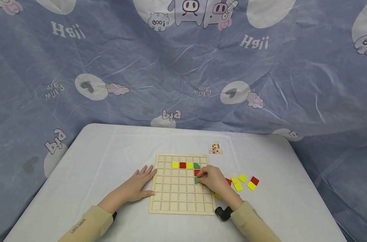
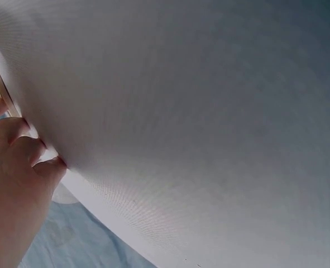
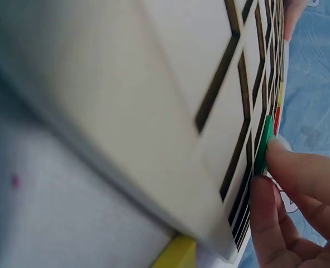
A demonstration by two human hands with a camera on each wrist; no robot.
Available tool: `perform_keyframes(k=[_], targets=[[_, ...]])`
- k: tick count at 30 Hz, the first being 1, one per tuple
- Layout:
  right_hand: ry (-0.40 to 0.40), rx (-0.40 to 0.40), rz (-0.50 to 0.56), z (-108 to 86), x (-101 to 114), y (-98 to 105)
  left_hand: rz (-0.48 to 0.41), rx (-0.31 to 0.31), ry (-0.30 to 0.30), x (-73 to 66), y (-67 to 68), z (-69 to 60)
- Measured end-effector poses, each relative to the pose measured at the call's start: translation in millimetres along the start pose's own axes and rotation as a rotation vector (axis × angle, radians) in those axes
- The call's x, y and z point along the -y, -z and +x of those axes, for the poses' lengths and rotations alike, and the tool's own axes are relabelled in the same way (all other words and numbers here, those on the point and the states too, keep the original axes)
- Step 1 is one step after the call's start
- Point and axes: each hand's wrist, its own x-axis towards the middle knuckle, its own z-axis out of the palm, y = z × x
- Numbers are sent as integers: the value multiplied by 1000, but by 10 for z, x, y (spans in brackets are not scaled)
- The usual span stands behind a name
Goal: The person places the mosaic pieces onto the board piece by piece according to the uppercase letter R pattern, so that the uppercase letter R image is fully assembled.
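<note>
A wooden grid board (image 1: pixel 171 197) lies on the white table. My right hand (image 1: pixel 214 179) is over its right part, pinching a green tile (image 3: pixel 263 146) between thumb and fingertips at a cell below a red tile (image 1: pixel 196 172). In the row above lie a yellow tile (image 1: pixel 175 165), a red tile (image 1: pixel 182 165), another yellow tile (image 1: pixel 189 165) and a green tile with a rounded corner (image 1: pixel 196 165). My left hand (image 1: pixel 137 187) rests beside the board with fingers spread, its fingertips touching the left edge. The right fingers partly cover the pinched tile.
Right of the board lie several loose tiles, among them a yellow tile (image 1: pixel 242 178) and a red tile (image 1: pixel 254 180). A small pattern card (image 1: pixel 215 148) is behind the board's far right corner. A patterned blue cloth (image 1: pixel 183 67) hangs behind the table (image 1: pixel 126 144).
</note>
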Motion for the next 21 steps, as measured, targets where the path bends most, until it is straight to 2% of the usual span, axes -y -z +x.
perform_keyframes(k=[6,12,17,21], targets=[[10,-9,-2,15,11,-2,-21,3,9,-56,67,-29],[-69,-7,60,-10,-25,108,-39,6,11,-99,103,-46],[-104,-37,85,-44,-180,299,-33,4,10,-96,95,-46],[-115,-17,90,-111,-340,431,-31,1,7,-95,94,-50]])
